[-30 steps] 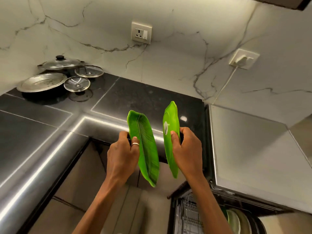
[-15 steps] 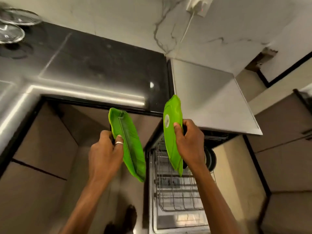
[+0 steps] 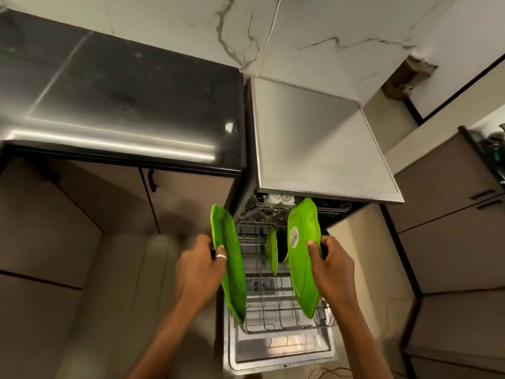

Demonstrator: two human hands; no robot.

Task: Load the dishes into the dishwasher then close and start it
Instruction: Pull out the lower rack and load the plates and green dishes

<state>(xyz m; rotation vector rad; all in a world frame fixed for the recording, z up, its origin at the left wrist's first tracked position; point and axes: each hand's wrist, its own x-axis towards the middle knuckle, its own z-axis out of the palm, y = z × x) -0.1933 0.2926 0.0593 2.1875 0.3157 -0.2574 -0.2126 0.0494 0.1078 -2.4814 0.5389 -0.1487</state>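
Two grips: fingers of the left hand pinch the left plate, those of the right hand pinch the right plate, both on edge above the rack, probably to slot between tines beside the racked plate.

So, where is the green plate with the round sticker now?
Head view: the right hand holds the sticker plate on edge over the lower rack's right side, beside a green plate standing in that rack.
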